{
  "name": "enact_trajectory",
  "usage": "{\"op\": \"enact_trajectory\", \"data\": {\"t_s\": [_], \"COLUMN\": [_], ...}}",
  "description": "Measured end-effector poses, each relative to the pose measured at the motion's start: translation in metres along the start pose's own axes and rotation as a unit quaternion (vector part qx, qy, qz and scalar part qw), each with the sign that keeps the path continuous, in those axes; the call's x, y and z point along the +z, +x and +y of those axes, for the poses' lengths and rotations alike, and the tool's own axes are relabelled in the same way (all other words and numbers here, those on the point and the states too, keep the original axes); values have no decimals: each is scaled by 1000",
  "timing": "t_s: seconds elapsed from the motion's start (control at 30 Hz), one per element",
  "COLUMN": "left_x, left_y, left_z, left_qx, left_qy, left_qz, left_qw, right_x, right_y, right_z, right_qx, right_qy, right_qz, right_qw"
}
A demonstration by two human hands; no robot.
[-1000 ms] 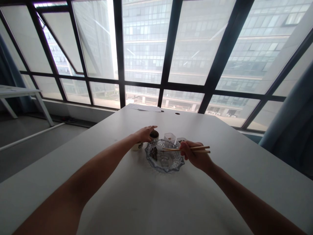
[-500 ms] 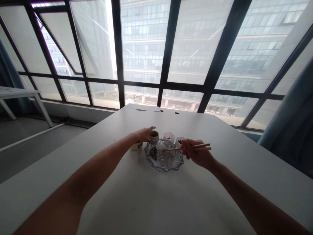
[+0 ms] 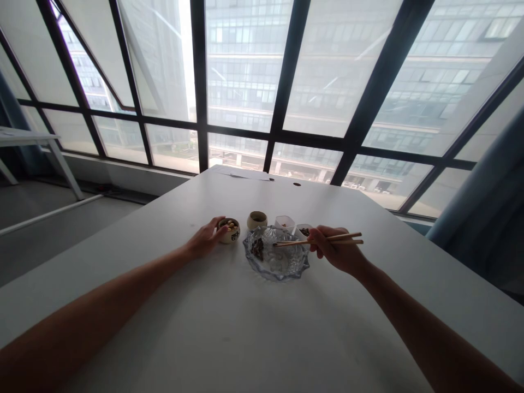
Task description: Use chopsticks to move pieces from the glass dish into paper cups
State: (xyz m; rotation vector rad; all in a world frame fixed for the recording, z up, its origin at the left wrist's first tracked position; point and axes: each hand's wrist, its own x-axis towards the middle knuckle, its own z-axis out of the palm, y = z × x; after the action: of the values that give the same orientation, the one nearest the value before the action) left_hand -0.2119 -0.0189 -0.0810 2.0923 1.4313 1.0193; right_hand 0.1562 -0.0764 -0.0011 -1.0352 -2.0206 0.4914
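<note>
My left hand [image 3: 207, 237] is wrapped round the side of a small cream cup [image 3: 233, 237] with dark characters, filled with light-brown nut-like pieces. In my right hand [image 3: 333, 248] is a pair of wooden chopsticks [image 3: 295, 243], their tips over the scalloped glass bowl [image 3: 282, 274]. A small dark piece appears at the tips, too small to name. Dark brown pieces [image 3: 257, 248] lie in the bowl's left side. Behind it stand a second cream cup [image 3: 257, 221] and a clear plastic cup [image 3: 285, 222]. Another small cup [image 3: 303, 231] with dark contents sits beside my right hand.
All of this rests on a white table [image 3: 245, 338]. Paper sheets [image 3: 241, 173] lie at its far end near two round holes. Beyond are large windows, with a blue curtain [image 3: 478, 180] at right and another white table [image 3: 28, 137] at left.
My left hand has moved left and nearer, from beside the second cream cup to the cup of nut-like pieces, which it now grips. My right hand has barely shifted, still holding the chopsticks.
</note>
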Motion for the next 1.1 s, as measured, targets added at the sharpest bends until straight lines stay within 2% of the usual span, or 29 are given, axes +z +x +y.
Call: {"op": "enact_trajectory", "data": {"t_s": [0.43,0.53,0.7,0.83,1.1], "left_x": [5,4,3,4,5], "left_y": [2,2,2,1,2], "left_z": [-1,0,3,3,2], "left_qx": [10,13,13,12,8], "left_qy": [-20,-21,-15,-13,-13], "left_qz": [2,-1,-2,-3,4], "left_qw": [1000,1000,1000,1000,1000], "right_x": [10,10,11,14,20], "right_y": [-3,-3,-5,-6,-5], "right_z": [-9,-8,-2,4,9], "right_qx": [-48,-38,9,41,29], "right_qy": [-15,7,53,57,79], "right_qz": [-18,-10,53,47,49], "right_qw": [999,999,997,996,995]}}
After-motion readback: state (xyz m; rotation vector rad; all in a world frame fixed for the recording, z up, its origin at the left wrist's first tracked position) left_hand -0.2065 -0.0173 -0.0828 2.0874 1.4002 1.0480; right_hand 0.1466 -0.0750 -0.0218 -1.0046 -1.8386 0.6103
